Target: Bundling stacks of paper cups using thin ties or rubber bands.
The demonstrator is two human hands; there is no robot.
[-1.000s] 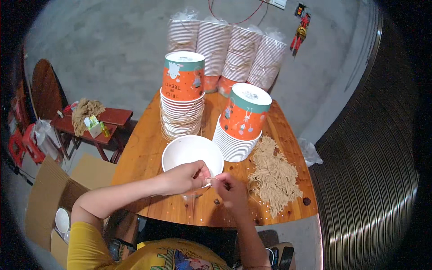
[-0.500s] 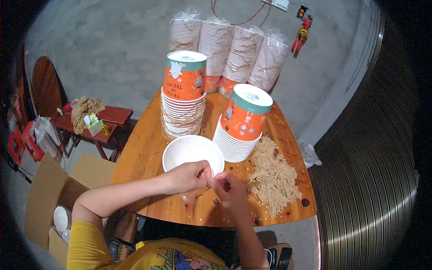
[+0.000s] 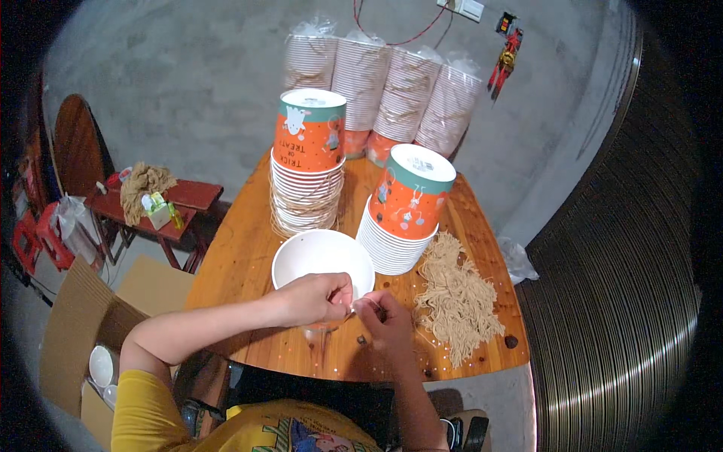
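Observation:
A paper bucket (image 3: 312, 252) with a white inside stands in front of me, its mouth facing up. At its near right rim, the fingers of my left hand (image 3: 320, 297) are pinched together. Close beside them, just outside the rim, my right hand (image 3: 388, 324) is closed in a pinch too. What the fingertips hold is too small and too hidden to make out. Right of my hands lies a loose heap of tan cords (image 3: 459, 301). An upside-down stack of orange and green buckets (image 3: 410, 203) stands just beyond the white one.
Another upside-down bucket stack (image 3: 309, 143), with tan cords hanging round it, is at the far left of the wooden table (image 3: 241, 264). Several plastic-wrapped stacks (image 3: 407, 90) line the wall. A cardboard box (image 3: 83, 331) sits at left, a red bench (image 3: 192, 192) beyond; a ribbed shutter (image 3: 625, 264) is at right.
Both hands stay pinched at the bucket's rim, with only slight finger movement. The whole view has shifted a little.

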